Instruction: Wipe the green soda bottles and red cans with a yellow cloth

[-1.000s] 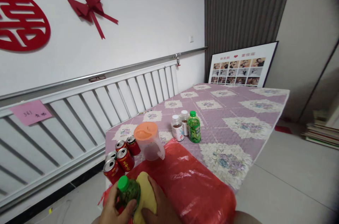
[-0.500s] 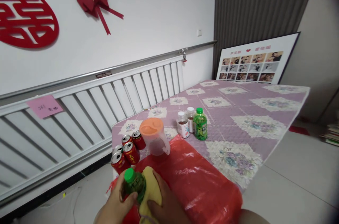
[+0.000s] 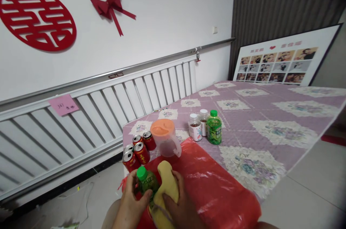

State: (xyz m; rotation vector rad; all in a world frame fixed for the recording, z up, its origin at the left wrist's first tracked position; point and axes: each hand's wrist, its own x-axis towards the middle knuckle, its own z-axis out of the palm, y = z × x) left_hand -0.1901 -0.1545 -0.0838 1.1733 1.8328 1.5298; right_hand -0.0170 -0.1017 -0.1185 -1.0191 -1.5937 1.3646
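My left hand [image 3: 135,196] is wrapped round a green plastic drink bottle [image 3: 147,183] with a bright green cap, tilted slightly above the red plastic sheet [image 3: 205,182]. In my right hand [image 3: 177,198] a yellow cloth [image 3: 166,185] is bunched up, its left edge against the bottle's side. Part of the bottle's lower half is hidden by the cloth and my fingers. Just beyond my hands stands a clear pitcher [image 3: 167,146] with an orange lid. Several opened red drink cans [image 3: 142,152] are grouped to its left.
Farther back stand two small white-capped bottles [image 3: 195,128] and another green bottle [image 3: 214,130]. A purple flowered cover [image 3: 238,113] lies beneath everything. A white radiator [image 3: 113,110] runs along the wall. Behind the far edge leans a photo board [image 3: 283,59].
The view has shifted, so the whole scene sits farther right. The cloth has drawn slightly away from the bottle's upper part. Both hands keep their holds.
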